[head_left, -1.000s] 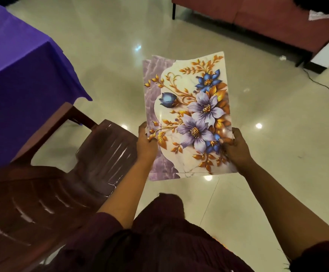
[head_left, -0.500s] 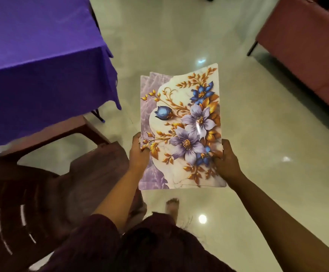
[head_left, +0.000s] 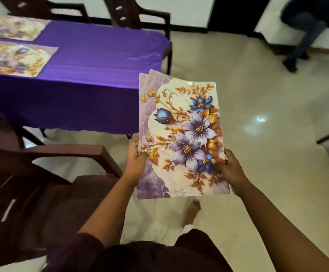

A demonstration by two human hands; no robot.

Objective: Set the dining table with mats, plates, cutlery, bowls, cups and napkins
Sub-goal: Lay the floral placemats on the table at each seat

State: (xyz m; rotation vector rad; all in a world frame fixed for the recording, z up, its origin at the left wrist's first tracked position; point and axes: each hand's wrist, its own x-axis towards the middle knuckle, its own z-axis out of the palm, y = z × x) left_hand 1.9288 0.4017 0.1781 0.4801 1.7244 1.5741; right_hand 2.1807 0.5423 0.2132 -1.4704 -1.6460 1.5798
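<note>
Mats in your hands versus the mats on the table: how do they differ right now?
The held mats are a fanned stack gripped by the left hand and right hand above the floor; the two table mats lie flat, side by side, on the purple tablecloth. Both share the floral print.

two mats (head_left: pixel 12 48) on table (head_left: pixel 100 61), chair (head_left: pixel 42 193) before it
</note>
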